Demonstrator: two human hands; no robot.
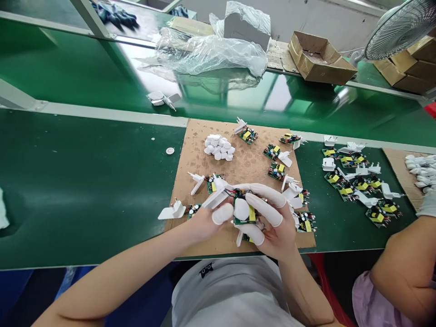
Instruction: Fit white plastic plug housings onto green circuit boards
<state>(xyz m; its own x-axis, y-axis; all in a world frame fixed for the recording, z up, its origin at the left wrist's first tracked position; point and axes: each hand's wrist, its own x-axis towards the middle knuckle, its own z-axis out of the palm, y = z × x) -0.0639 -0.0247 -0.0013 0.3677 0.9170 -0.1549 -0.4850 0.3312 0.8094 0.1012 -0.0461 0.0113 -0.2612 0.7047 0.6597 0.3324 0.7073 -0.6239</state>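
Above the cardboard sheet point(200, 240), both my hands hold one small green circuit board point(252, 215) with a yellow part and a round white piece point(241, 209) on its face. My left hand point(213, 218), a white cot on its thumb, is closed around the white plug part point(218, 193) wired to that board. My right hand point(272, 218), with white finger cots, grips the board from the right side. A pile of round white pieces point(219, 147) lies on the cardboard. Several boards with white plugs point(276, 170) lie around my hands.
More boards with plugs point(361, 184) lie on the green table point(85, 190) at right, beside a person's arm point(408, 268). Behind are plastic film point(218, 52), an open carton point(320, 59) and a fan point(402, 29). One white disc point(170, 151) sits left of the cardboard.
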